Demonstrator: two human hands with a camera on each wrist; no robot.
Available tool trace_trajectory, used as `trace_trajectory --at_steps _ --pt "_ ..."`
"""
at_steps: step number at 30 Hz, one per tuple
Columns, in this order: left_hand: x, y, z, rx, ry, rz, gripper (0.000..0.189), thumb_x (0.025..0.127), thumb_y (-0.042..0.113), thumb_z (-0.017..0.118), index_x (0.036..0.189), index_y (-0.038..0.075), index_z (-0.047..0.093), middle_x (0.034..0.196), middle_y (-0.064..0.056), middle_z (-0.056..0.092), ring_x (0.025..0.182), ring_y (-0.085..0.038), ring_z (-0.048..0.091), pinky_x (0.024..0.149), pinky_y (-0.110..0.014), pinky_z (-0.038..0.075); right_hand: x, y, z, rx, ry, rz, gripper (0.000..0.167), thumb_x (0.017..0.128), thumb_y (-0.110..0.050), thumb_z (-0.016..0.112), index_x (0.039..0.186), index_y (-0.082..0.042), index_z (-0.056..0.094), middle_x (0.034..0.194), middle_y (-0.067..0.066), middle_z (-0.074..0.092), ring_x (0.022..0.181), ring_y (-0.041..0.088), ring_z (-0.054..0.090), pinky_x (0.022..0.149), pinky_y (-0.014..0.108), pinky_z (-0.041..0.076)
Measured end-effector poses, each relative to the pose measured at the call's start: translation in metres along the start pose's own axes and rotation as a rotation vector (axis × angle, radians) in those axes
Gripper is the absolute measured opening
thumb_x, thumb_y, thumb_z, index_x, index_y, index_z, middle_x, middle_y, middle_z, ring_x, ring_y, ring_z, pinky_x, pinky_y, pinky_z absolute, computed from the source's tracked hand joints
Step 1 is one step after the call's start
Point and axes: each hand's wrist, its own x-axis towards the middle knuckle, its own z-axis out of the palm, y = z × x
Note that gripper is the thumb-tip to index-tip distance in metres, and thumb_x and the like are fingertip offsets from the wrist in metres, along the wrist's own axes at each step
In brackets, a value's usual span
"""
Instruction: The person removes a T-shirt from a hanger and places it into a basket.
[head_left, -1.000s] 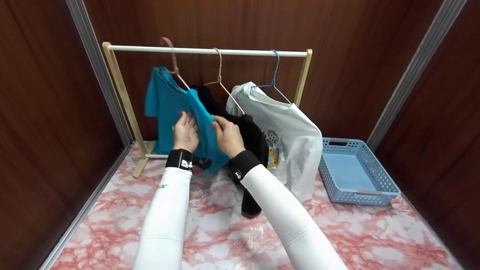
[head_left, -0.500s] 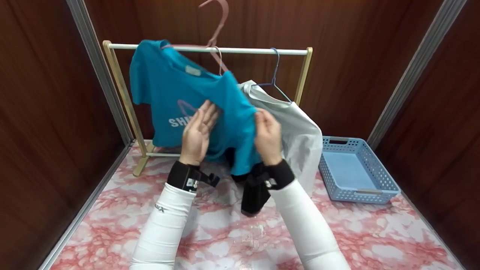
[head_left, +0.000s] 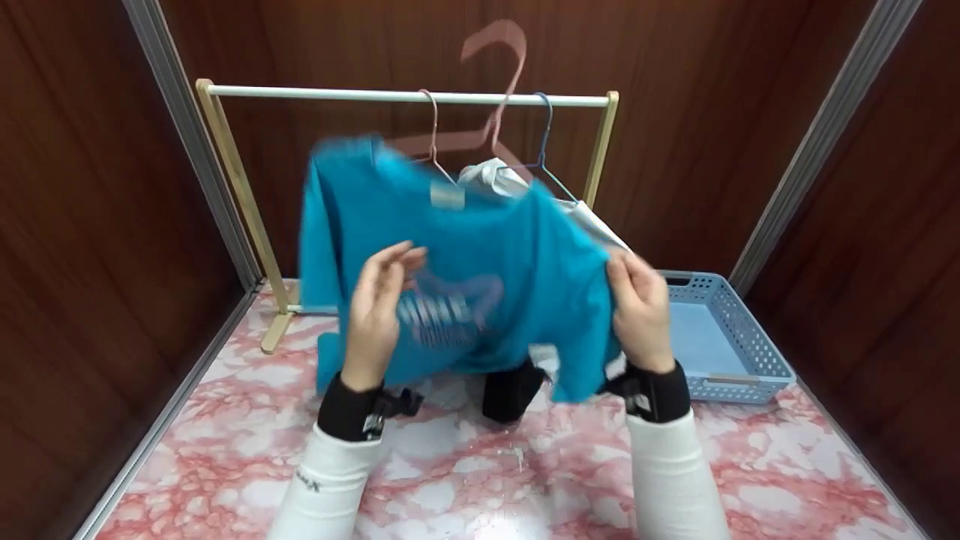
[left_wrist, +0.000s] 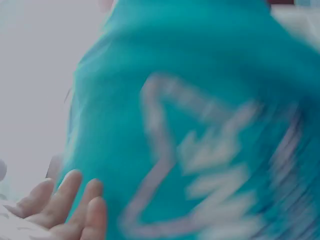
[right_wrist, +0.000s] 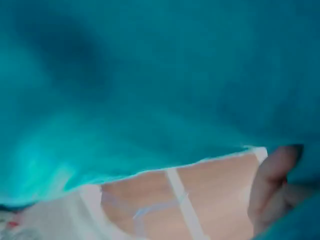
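Observation:
A blue T-shirt [head_left: 480, 240] with a pale star outline and lettering hangs on a pink hanger [head_left: 512, 67], blurred by motion. The hanger's hook is off the rail and in front of it. My right hand [head_left: 641, 311] pinches the shirt's sleeve at the right; the right wrist view shows its fingers [right_wrist: 272, 180] beside the blue cloth. At the shirt's left front is my left hand [head_left: 375, 315], fingers loosely bent and holding nothing. In the left wrist view those fingers [left_wrist: 70, 200] lie beside the printed front; whether they touch it I cannot tell.
Behind the shirt stands a rack with a white rail [head_left: 300, 93] and wooden legs. A white shirt [head_left: 495, 176] hangs there on a blue hanger [head_left: 544, 135], near another pink hanger [head_left: 433, 127]. Part of a black garment [head_left: 510, 394] shows below. A blue basket [head_left: 739, 382] stands right.
The blue T-shirt and its pink hanger have come off the rail and moved right and toward me. My right hand has carried the sleeve rightward; the left hand's fingers have bent slightly.

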Motion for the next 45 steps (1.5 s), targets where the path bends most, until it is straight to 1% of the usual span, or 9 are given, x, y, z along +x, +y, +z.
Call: trace_trajectory --at_steps 4,7,11,16,22,28,32,37,45 --pt "-0.016 -0.025 -0.018 0.241 0.237 0.135 0.030 0.108 0.008 0.047 0.133 -0.007 0.054 0.134 -0.023 0.060 0.126 -0.026 0.056 0.105 -0.031 0.045 -0.023 0.036 -0.021 -0.062 -0.158 0.059 0.025 0.106 0.000 0.050 0.103 0.018 0.067 0.093 -0.015 0.071 0.088 0.002 0.064 0.083 0.017 0.051" --pt "-0.024 -0.048 -0.035 0.453 0.350 0.158 0.030 0.104 0.006 0.053 0.132 -0.006 0.056 0.135 -0.022 0.059 0.129 -0.034 0.050 0.110 -0.040 0.038 -0.038 0.058 -0.029 -0.060 -0.267 0.148 0.024 0.106 0.001 0.049 0.108 0.017 0.067 0.098 -0.014 0.073 0.092 0.002 0.067 0.086 0.017 0.052" --pt "-0.032 -0.073 -0.057 0.713 0.321 0.060 0.023 0.105 0.015 0.055 0.112 -0.003 0.068 0.119 -0.022 0.066 0.124 -0.043 0.051 0.113 -0.059 0.030 -0.051 0.075 -0.035 -0.047 -0.340 0.249 0.024 0.107 -0.002 0.049 0.111 0.012 0.068 0.094 -0.008 0.074 0.083 0.004 0.066 0.079 0.019 0.052" --pt "-0.045 -0.088 -0.075 0.893 0.204 0.004 0.052 0.103 0.020 0.061 0.055 0.006 0.049 0.057 -0.010 0.047 0.064 -0.035 0.053 0.078 -0.052 0.044 -0.056 0.087 -0.044 -0.048 -0.423 0.247 0.026 0.108 -0.003 0.048 0.113 0.014 0.066 0.096 -0.012 0.073 0.084 0.003 0.063 0.079 0.018 0.050" --pt "-0.055 -0.093 -0.086 0.873 0.022 -0.065 0.061 0.104 0.025 0.062 0.051 0.019 0.031 0.050 0.011 0.022 0.047 -0.007 0.024 0.054 -0.026 0.022 -0.056 0.095 -0.056 -0.055 -0.573 0.226 0.026 0.108 -0.005 0.047 0.114 0.012 0.066 0.102 -0.012 0.072 0.090 0.003 0.064 0.084 0.018 0.049" --pt "-0.057 -0.094 -0.084 0.846 -0.007 -0.102 0.061 0.102 0.032 0.065 0.053 0.020 0.031 0.051 0.012 0.020 0.046 -0.003 0.016 0.051 -0.022 0.011 -0.058 0.093 -0.064 -0.262 -0.669 0.333 0.024 0.107 -0.015 0.054 0.116 0.001 0.071 0.109 0.007 0.073 0.095 0.005 0.062 0.087 0.020 0.048" --pt "-0.058 -0.096 -0.077 0.889 -0.035 -0.085 0.061 0.101 0.032 0.067 0.052 0.022 0.032 0.051 0.013 0.020 0.045 -0.004 0.018 0.050 -0.023 0.011 -0.062 0.086 -0.047 -0.407 -0.638 0.378 0.030 0.105 -0.023 0.061 0.126 -0.003 0.069 0.123 0.015 0.072 0.110 0.019 0.067 0.098 0.029 0.051" --pt "-0.059 -0.100 -0.065 0.908 -0.099 0.006 0.061 0.099 0.031 0.070 0.054 0.025 0.029 0.054 0.014 0.017 0.048 -0.002 0.014 0.050 -0.022 0.010 -0.069 0.073 -0.005 -0.360 -0.530 0.309 0.034 0.103 -0.017 0.063 0.132 0.001 0.063 0.129 0.020 0.069 0.119 0.037 0.065 0.099 0.038 0.054" --pt "-0.061 -0.105 -0.044 0.919 -0.152 0.230 0.062 0.095 0.025 0.075 0.051 0.019 0.031 0.056 0.016 0.014 0.050 0.002 0.007 0.052 -0.018 0.005 -0.087 0.059 0.043 -0.246 -0.574 0.244 0.034 0.109 -0.020 0.052 0.134 0.002 0.059 0.101 0.012 0.073 0.095 0.021 0.071 0.085 0.026 0.056"
